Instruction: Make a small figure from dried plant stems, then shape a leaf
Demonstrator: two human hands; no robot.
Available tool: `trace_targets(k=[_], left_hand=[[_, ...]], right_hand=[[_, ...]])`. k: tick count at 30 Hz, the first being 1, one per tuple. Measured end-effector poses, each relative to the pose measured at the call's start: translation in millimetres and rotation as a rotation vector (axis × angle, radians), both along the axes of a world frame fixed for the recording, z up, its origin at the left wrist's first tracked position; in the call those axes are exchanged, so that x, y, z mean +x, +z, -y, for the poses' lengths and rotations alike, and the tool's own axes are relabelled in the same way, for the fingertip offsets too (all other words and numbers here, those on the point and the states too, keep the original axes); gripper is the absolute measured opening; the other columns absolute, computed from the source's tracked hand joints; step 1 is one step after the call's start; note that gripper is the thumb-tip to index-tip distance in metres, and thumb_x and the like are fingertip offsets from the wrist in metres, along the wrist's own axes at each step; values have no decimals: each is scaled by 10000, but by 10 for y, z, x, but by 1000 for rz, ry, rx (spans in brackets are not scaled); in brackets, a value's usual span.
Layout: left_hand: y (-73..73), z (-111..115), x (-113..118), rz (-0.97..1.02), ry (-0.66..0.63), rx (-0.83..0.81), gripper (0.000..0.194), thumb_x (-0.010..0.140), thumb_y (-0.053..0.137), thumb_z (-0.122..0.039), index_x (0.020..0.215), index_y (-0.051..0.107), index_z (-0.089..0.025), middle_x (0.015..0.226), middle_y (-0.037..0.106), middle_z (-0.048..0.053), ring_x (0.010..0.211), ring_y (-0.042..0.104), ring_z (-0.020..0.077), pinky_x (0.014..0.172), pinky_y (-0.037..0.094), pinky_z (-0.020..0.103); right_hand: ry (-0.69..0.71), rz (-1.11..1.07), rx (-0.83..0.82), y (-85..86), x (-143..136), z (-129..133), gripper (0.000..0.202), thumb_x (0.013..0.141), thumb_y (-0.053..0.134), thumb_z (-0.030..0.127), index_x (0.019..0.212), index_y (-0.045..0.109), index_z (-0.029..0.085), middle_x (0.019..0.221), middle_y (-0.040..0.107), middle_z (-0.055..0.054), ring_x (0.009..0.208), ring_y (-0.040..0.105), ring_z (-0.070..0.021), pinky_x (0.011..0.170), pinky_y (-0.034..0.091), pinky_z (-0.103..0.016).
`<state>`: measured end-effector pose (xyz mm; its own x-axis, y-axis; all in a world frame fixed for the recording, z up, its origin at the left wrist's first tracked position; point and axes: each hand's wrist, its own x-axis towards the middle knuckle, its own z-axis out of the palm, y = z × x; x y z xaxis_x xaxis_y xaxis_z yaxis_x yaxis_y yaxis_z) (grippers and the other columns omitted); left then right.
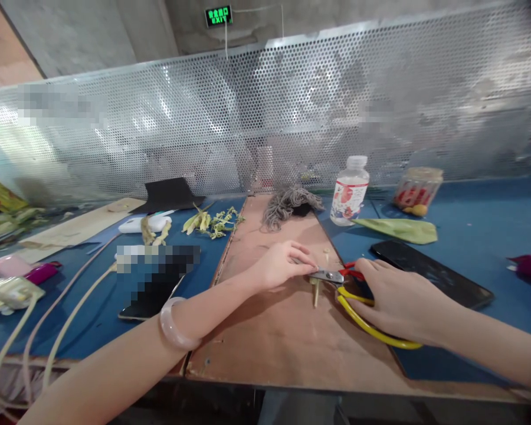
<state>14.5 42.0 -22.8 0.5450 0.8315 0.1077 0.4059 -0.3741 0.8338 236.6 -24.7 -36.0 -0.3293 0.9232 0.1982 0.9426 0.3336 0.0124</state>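
My right hand (pixel 392 298) is closed round a pair of scissors (pixel 330 275) with yellow and red handles and short metal blades. The blades point left, just above the wooden board (pixel 265 330). My left hand (pixel 283 265) has thumb and fingers pinched together at the blade tips. Whatever they pinch is too small to make out. Directly below the blades is a short pale stalk-like piece (pixel 316 293), and another small pale bit (pixel 326 254) lies just beyond them. A pale bangle (pixel 172 323) circles my left wrist.
Right of the board are a dark phone (pixel 429 274), a green leaf-like piece (pixel 398 229), a labelled bottle (pixel 349 192) and a jar (pixel 418 192). Grey yarn (pixel 287 206) lies behind. To the left are another phone (pixel 163 283), cables (pixel 75 301) and dried plant pieces (pixel 212 221). Perforated metal (pixel 203 118) closes off the back.
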Motion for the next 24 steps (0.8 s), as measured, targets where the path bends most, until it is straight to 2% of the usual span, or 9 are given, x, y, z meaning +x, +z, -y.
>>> trace_targets(k=[6,14,24], left_hand=[[-34,-31,-21,-4,-17,55,166,739,673,-301,832,747,-185,1126,587,81,926,606,191,739,508,287],[-79,-72,-32,6,-33,84,151,744,669,-298,829,754,-208,1085,631,73,959,602,200,876,463,329],[26,-2,-18,-4,61,107,174,731,671,-329,800,754,-193,1052,633,66,903,615,193,849,457,309]], right_hand=[[34,5,5,-19,41,-18,324,842,409,506,872,488,193,814,611,-79,664,584,-223,553,351,-300],[28,-18,13,-27,21,-11,345,842,406,521,891,496,192,835,614,-87,708,599,-241,570,374,-312],[-23,-5,3,0,56,0,392,829,396,572,891,497,199,809,611,-83,670,592,-241,547,358,-307]])
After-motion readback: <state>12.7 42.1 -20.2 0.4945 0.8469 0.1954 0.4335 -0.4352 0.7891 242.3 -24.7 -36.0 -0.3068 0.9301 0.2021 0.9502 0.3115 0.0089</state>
